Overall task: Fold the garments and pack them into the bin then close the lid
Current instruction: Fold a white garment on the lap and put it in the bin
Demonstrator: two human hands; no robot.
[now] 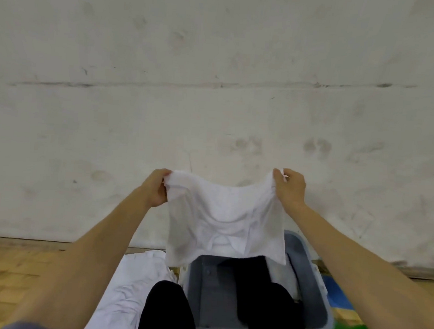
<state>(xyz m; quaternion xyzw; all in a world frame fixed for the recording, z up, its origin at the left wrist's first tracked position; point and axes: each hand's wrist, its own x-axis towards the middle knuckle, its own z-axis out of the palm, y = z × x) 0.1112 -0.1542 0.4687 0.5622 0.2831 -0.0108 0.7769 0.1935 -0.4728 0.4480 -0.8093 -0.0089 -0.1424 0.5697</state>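
A white garment (226, 216) hangs spread in the air in front of me, above the far end of the grey bin (312, 286). My left hand (155, 188) pinches its upper left corner and my right hand (290, 188) pinches its upper right corner. The open bin stands on the floor below, and a black garment (249, 272) lies inside it. More white garments (130, 286) lie spread on the floor to the left of the bin.
A scuffed white wall (216, 87) rises straight ahead, meeting the wooden floor (10, 273) at a baseboard. My black-clad knees (167, 312) are at the bottom, in front of the bin. Blue and green floor markings (340, 293) lie to the right of the bin.
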